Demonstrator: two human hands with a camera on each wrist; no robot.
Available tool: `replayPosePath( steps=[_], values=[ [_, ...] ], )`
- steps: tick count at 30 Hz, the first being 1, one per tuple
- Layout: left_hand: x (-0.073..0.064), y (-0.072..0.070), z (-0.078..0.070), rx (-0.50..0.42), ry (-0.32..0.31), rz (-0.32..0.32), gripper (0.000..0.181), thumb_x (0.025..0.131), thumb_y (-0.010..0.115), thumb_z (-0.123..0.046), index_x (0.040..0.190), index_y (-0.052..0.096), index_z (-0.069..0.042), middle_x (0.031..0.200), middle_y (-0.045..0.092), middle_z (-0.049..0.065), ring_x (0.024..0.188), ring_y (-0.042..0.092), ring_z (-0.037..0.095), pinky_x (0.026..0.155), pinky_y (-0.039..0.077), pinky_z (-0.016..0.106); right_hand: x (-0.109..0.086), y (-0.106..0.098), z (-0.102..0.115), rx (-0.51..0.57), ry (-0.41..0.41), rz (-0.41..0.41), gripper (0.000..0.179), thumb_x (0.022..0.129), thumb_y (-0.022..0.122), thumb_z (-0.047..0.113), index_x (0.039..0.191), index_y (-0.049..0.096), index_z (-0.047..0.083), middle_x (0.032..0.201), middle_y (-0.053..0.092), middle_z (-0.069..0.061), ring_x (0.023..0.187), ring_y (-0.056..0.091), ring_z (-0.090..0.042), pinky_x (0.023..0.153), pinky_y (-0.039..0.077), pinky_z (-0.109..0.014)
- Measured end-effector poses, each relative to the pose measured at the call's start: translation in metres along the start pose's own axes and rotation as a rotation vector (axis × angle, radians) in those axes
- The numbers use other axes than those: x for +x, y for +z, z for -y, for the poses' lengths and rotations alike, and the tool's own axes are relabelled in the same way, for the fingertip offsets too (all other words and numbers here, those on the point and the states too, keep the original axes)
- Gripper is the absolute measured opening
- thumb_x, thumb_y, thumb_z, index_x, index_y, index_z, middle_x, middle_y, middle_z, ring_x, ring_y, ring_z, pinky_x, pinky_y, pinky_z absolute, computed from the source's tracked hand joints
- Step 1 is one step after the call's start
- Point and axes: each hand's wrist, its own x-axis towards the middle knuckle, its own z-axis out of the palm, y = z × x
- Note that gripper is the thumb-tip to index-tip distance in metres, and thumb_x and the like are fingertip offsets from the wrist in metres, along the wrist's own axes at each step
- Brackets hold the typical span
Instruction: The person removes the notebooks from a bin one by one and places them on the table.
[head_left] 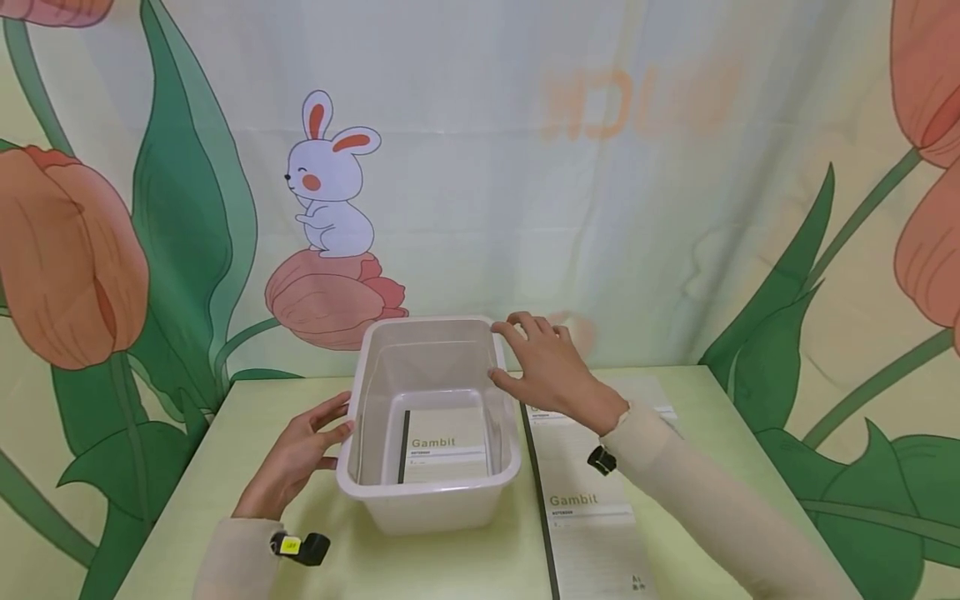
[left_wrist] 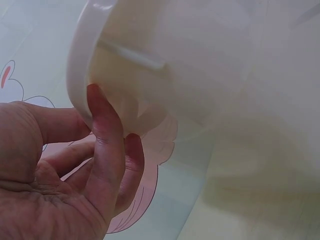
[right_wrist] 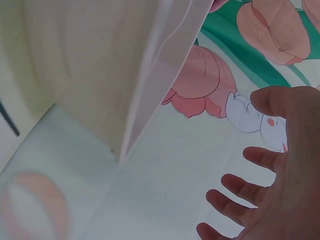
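A pale plastic basin (head_left: 431,508) is in the middle of the head view, with a notebook (head_left: 444,454) marked "Gambit" lying inside on its floor. At the basin's left side my left hand (head_left: 296,454) pinches the rim; in the left wrist view the fingers (left_wrist: 107,145) curl under the rim's edge. My right hand (head_left: 543,362) is by the far right corner of the rim, fingers spread and loosely bent. The right wrist view shows that hand (right_wrist: 295,170) apart from the basin wall (right_wrist: 95,90), holding nothing. Whether the basin fully rests on the table cannot be told.
To the right of the basin, more "Gambit" notebooks (head_left: 588,533) lie in a column on the pale green table (head_left: 187,467), partly under my right forearm. A curtain (head_left: 480,192) printed with tulips and a rabbit hangs behind the table and along both sides.
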Motion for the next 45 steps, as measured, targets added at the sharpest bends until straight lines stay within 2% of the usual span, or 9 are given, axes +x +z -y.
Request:
replayPosePath(
  steps=[8, 14, 19, 24, 29, 33, 38, 45],
  values=[
    [0.002, -0.002, 0.0, 0.0, 0.003, -0.007, 0.062, 0.1, 0.056, -0.024, 0.156, 0.029, -0.022, 0.159, 0.031, 0.016, 0.131, 0.047, 0.038, 0.081, 0.058, 0.037, 0.042, 0.009, 0.039, 0.045, -0.026, 0.058, 0.063, 0.094, 0.055, 0.052, 0.148, 0.037, 0.026, 0.146, 0.043, -0.006, 0.135, 0.043, -0.029, 0.103, 0.04, -0.053],
    [0.001, -0.002, 0.001, -0.019, 0.009, 0.002, 0.062, 0.1, 0.057, -0.023, 0.156, 0.03, -0.021, 0.159, 0.032, 0.017, 0.13, 0.048, 0.037, 0.079, 0.058, 0.036, 0.065, 0.029, 0.064, 0.017, -0.034, 0.159, 0.07, 0.094, 0.054, 0.054, 0.154, 0.029, 0.028, 0.155, 0.035, -0.006, 0.142, 0.036, -0.029, 0.109, 0.036, -0.056],
    [0.001, -0.002, 0.002, -0.009, 0.005, -0.005, 0.062, 0.1, 0.057, -0.024, 0.156, 0.03, -0.021, 0.159, 0.032, 0.017, 0.131, 0.047, 0.038, 0.081, 0.058, 0.038, 0.078, 0.05, 0.076, -0.015, -0.004, 0.276, 0.071, 0.094, 0.051, 0.057, 0.155, 0.026, 0.03, 0.162, 0.027, -0.005, 0.147, 0.03, -0.029, 0.114, 0.031, -0.061],
    [0.001, -0.002, 0.0, -0.001, -0.007, -0.013, 0.062, 0.1, 0.057, -0.025, 0.155, 0.03, -0.022, 0.159, 0.032, 0.017, 0.132, 0.046, 0.039, 0.083, 0.059, 0.041, 0.091, 0.079, 0.08, -0.012, 0.047, 0.372, 0.073, 0.093, 0.053, 0.059, 0.155, 0.027, 0.032, 0.163, 0.027, -0.003, 0.148, 0.03, -0.027, 0.114, 0.029, -0.063],
    [0.0, -0.001, -0.001, 0.003, -0.008, -0.009, 0.062, 0.1, 0.057, -0.024, 0.155, 0.03, -0.021, 0.159, 0.032, 0.017, 0.131, 0.047, 0.039, 0.082, 0.059, 0.04, 0.099, 0.104, 0.081, 0.044, 0.108, 0.476, 0.076, 0.091, 0.059, 0.056, 0.155, 0.028, 0.031, 0.161, 0.03, -0.001, 0.146, 0.035, -0.024, 0.114, 0.035, -0.057],
    [0.001, -0.002, 0.0, 0.009, -0.01, -0.01, 0.062, 0.1, 0.057, -0.025, 0.155, 0.03, -0.022, 0.159, 0.031, 0.017, 0.132, 0.046, 0.039, 0.083, 0.059, 0.041, 0.103, 0.116, 0.08, 0.097, 0.143, 0.546, 0.077, 0.09, 0.062, 0.053, 0.155, 0.028, 0.029, 0.16, 0.033, -0.001, 0.144, 0.039, -0.021, 0.114, 0.037, -0.051],
    [0.004, -0.004, 0.002, 0.016, -0.016, -0.016, 0.063, 0.099, 0.058, -0.027, 0.155, 0.03, -0.023, 0.16, 0.03, 0.016, 0.134, 0.045, 0.04, 0.086, 0.058, 0.043, 0.104, 0.128, 0.08, 0.113, 0.166, 0.618, 0.077, 0.089, 0.062, 0.053, 0.155, 0.03, 0.029, 0.159, 0.036, 0.002, 0.145, 0.037, -0.018, 0.115, 0.037, -0.045],
    [0.003, -0.001, 0.001, 0.004, -0.015, -0.01, 0.063, 0.099, 0.058, -0.026, 0.155, 0.03, -0.022, 0.159, 0.031, 0.016, 0.133, 0.045, 0.039, 0.085, 0.058, 0.041, 0.105, 0.152, 0.08, 0.115, 0.231, 0.753, 0.079, 0.085, 0.064, 0.054, 0.154, 0.032, 0.033, 0.157, 0.04, 0.006, 0.145, 0.037, -0.018, 0.117, 0.034, -0.045]
  ],
)
